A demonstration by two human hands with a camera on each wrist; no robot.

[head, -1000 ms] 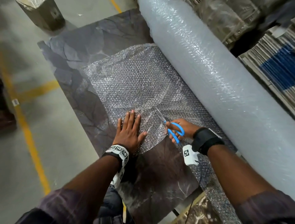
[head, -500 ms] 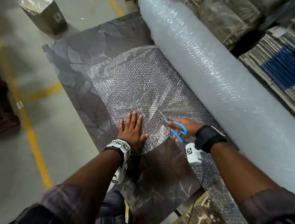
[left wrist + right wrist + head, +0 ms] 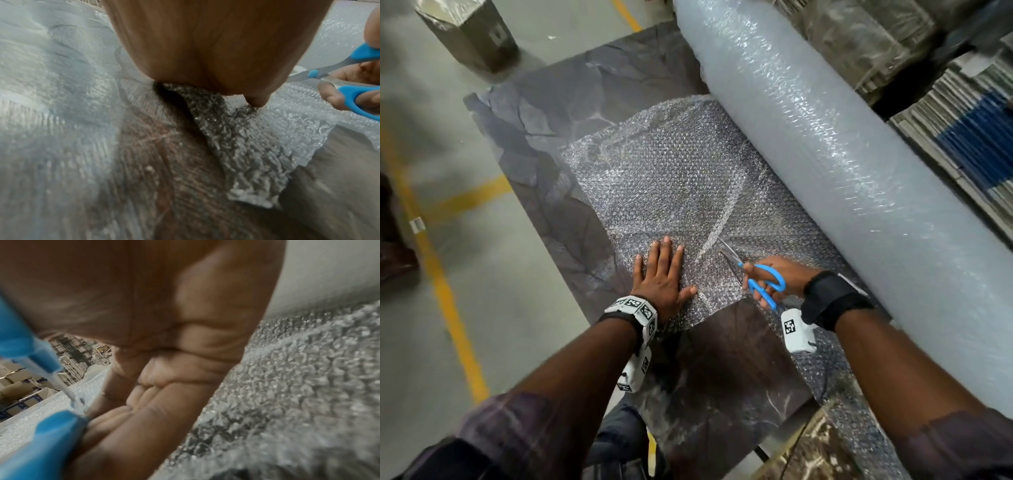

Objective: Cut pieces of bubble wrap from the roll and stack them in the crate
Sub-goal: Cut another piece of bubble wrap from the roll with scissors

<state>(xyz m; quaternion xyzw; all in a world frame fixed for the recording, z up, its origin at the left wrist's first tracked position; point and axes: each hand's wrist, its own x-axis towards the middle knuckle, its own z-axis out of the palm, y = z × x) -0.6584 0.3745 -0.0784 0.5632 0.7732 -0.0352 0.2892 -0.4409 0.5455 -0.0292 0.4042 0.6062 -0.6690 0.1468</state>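
Note:
A big roll of bubble wrap (image 3: pixel 842 164) lies along the right side of the dark marble table (image 3: pixel 571 102). Its loose sheet (image 3: pixel 671 178) is spread flat leftward over the table. My left hand (image 3: pixel 662 277) presses flat on the sheet's near edge, fingers straight. My right hand (image 3: pixel 777 277) grips blue-handled scissors (image 3: pixel 760 274), whose blades point away into a cut in the sheet. The left wrist view shows the palm on the wrap (image 3: pixel 242 146) and the scissors (image 3: pixel 353 91) at right. In the right wrist view, curled fingers (image 3: pixel 156 410) hold the blue handles (image 3: pixel 47 434). No crate is in view.
A wrapped box (image 3: pixel 472 31) stands on the grey floor at the far left, with yellow floor lines (image 3: pixel 438 274) beside the table. Stacked flat cardboard and wrapped goods (image 3: pixel 962 113) crowd the right behind the roll. The table's near part (image 3: pixel 722 370) is bare marble.
The right hand has pushed the scissors a little farther into the sheet, lengthening the cut. The left hand stays pressed flat on the wrap.

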